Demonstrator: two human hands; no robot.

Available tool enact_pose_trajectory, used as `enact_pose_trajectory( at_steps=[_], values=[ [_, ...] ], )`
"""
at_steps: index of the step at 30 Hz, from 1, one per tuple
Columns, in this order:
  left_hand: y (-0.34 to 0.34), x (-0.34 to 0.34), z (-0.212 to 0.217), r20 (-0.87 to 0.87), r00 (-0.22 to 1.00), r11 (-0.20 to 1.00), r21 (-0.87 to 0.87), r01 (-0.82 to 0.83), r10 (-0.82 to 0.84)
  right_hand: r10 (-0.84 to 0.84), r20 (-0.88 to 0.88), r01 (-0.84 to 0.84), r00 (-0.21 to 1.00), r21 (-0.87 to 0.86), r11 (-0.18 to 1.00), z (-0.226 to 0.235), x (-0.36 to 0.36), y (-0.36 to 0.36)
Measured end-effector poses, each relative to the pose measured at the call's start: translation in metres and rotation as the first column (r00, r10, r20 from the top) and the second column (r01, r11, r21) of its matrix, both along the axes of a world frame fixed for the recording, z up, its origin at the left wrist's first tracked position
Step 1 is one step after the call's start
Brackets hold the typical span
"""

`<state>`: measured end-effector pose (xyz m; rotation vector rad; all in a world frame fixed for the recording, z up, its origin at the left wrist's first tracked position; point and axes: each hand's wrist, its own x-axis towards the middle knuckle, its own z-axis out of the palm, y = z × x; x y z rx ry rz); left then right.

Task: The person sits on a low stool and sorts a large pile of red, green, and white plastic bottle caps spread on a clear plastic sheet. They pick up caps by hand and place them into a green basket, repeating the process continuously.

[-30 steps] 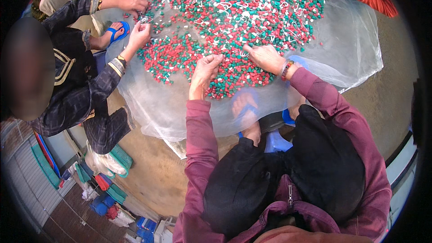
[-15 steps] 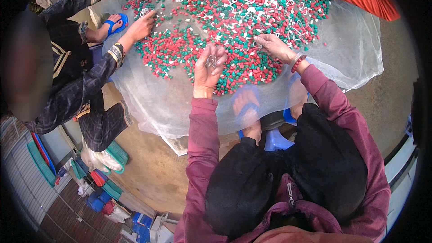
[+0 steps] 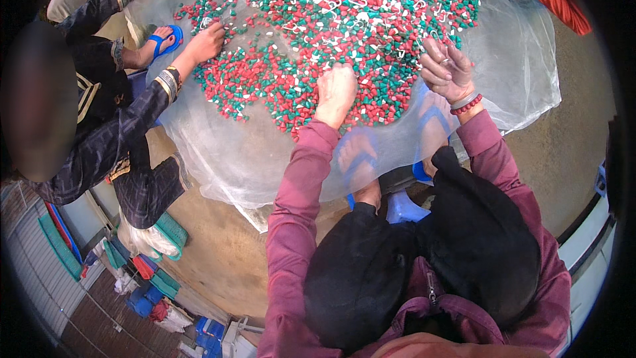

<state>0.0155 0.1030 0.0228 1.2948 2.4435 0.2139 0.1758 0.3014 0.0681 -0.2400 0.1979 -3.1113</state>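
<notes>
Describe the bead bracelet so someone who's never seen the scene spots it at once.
Start at the big heap of red, green and white pieces on the sheer sheet. At its lower right is the wearer's right hand, with the bracelet around that wrist, just above the maroon sleeve. Its red beads sit in one row, unlike the loose pieces nearby.

From where I sit, I can read no text, label, brand, number or sign anywhere in view; the clutter [image 3: 140,303] at near left shows too small for me to make out any lettering.
</notes>
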Motion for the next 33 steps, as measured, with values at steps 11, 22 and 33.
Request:
enact_pose_trajectory(
  at_steps=[11, 22, 33],
  values=[
    [-0.043, -0.027, 0.079, 0.609, 0.76, 0.931, 0.093, -0.352, 0.227, 0.206, 0.526, -0.11, 0.825, -0.208, 0.972, -0.036, -0.017, -0.081],
    [0.003, 0.008, 0.073, 0.317, 0.947, 0.792, 0.59, -0.159, -0.046, 0.253, 0.536, -0.107, 0.805, -0.288, 0.952, -0.049, -0.012, -0.073],
    [-0.074, -0.064, -0.023, -0.21, 0.968, 0.929, 0.366, -0.05, 0.134, 0.063, 0.765, 0.062, 0.641, -0.134, 0.989, -0.04, 0.001, -0.048]
  ],
)
